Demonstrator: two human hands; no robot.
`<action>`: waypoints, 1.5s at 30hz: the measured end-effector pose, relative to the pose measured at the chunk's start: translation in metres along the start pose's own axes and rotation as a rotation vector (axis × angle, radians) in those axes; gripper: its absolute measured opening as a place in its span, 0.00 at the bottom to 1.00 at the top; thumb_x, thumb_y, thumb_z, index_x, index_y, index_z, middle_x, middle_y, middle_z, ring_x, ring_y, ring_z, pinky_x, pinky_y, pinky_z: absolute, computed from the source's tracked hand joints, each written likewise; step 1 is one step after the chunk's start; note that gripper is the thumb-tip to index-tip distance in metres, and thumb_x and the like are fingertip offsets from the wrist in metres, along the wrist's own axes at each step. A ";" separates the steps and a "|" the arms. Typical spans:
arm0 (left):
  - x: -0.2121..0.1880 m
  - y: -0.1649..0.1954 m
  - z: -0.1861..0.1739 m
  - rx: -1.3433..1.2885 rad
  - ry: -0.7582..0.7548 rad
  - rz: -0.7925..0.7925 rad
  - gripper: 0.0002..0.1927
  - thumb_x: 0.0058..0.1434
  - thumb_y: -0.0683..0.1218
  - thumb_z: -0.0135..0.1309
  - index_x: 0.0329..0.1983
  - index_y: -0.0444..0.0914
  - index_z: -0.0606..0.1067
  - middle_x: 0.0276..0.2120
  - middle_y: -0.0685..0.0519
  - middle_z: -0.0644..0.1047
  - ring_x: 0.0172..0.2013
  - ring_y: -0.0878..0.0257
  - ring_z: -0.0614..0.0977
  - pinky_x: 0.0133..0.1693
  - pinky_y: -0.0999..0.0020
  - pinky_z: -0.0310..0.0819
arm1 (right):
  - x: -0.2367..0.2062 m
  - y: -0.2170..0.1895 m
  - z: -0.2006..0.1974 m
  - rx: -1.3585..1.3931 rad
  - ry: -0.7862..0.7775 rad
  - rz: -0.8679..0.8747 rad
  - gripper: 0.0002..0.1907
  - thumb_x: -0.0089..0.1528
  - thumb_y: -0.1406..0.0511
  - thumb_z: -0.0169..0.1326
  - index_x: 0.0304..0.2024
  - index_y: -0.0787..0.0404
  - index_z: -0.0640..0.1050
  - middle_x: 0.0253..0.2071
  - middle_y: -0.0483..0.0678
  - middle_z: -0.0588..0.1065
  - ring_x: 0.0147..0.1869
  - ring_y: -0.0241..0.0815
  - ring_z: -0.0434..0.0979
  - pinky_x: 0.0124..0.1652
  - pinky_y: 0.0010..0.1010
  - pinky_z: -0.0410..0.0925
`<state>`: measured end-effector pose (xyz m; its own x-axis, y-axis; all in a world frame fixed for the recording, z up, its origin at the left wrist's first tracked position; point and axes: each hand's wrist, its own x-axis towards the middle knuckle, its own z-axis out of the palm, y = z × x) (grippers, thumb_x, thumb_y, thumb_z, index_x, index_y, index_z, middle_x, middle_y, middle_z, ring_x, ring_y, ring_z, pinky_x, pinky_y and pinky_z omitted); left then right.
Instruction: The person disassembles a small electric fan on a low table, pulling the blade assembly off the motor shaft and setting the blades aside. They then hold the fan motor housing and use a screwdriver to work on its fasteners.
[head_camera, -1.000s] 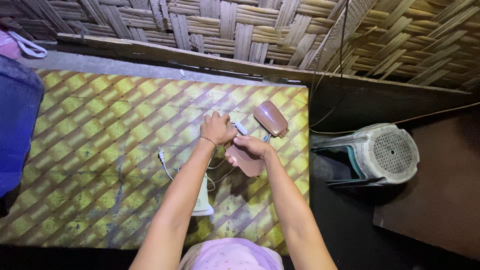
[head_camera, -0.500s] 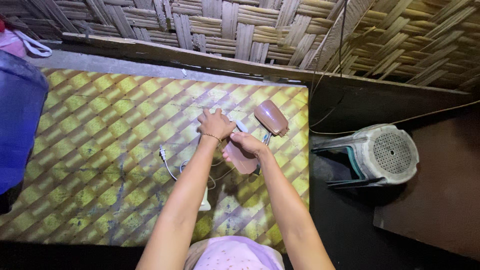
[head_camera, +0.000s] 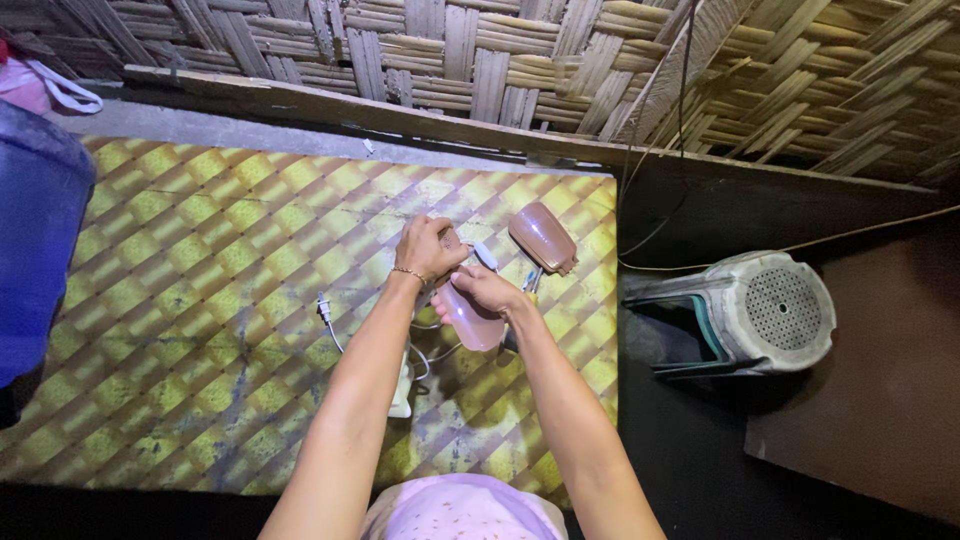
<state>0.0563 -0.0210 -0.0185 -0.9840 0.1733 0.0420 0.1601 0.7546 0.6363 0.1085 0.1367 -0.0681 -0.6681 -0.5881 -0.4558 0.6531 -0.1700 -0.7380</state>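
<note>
My left hand (head_camera: 425, 248) is closed in a fist over a small part, mostly hidden by the fingers, above the yellow patterned mat (head_camera: 200, 260). Touching it, my right hand (head_camera: 487, 290) grips the upper end of a pink oblong shell (head_camera: 472, 322), which slants down toward me. A second, browner oblong shell (head_camera: 542, 238) lies on the mat just right of both hands, with a small white piece (head_camera: 485, 254) beside it. A thin white cable with a plug (head_camera: 325, 308) trails left from under my hands.
A white flat object (head_camera: 402, 392) lies on the mat under my left forearm. A grey plastic stool (head_camera: 760, 310) lies on its side on the dark floor to the right. A blue bulky thing (head_camera: 35, 230) stands at the left edge. A woven bamboo wall (head_camera: 480, 60) runs along the back.
Both hands stay together at the same spot on the mat. The pink shell has tilted slightly in my right hand. The view has shifted a little.
</note>
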 end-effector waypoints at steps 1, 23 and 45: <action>0.000 0.001 0.001 -0.005 0.018 -0.008 0.28 0.44 0.61 0.63 0.46 0.44 0.81 0.46 0.41 0.77 0.50 0.41 0.76 0.54 0.50 0.73 | 0.000 0.000 -0.001 -0.007 0.014 0.007 0.16 0.73 0.64 0.36 0.56 0.69 0.68 0.45 0.62 0.78 0.43 0.54 0.83 0.45 0.46 0.79; -0.004 0.002 0.008 -0.027 0.052 0.038 0.26 0.44 0.60 0.64 0.45 0.45 0.80 0.46 0.44 0.75 0.51 0.42 0.75 0.52 0.49 0.72 | -0.009 0.003 -0.001 -0.060 0.115 0.035 0.15 0.73 0.65 0.38 0.50 0.73 0.70 0.43 0.63 0.79 0.42 0.54 0.84 0.44 0.44 0.79; -0.006 0.005 0.011 -0.028 0.119 0.087 0.27 0.43 0.59 0.65 0.46 0.45 0.80 0.46 0.43 0.75 0.50 0.40 0.76 0.52 0.48 0.74 | -0.010 0.013 -0.005 -0.021 0.075 -0.012 0.16 0.73 0.65 0.37 0.51 0.73 0.69 0.44 0.63 0.79 0.42 0.54 0.83 0.44 0.45 0.79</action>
<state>0.0641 -0.0113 -0.0242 -0.9692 0.1598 0.1874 0.2443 0.7215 0.6479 0.1214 0.1442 -0.0756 -0.7016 -0.5246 -0.4823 0.6374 -0.1595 -0.7538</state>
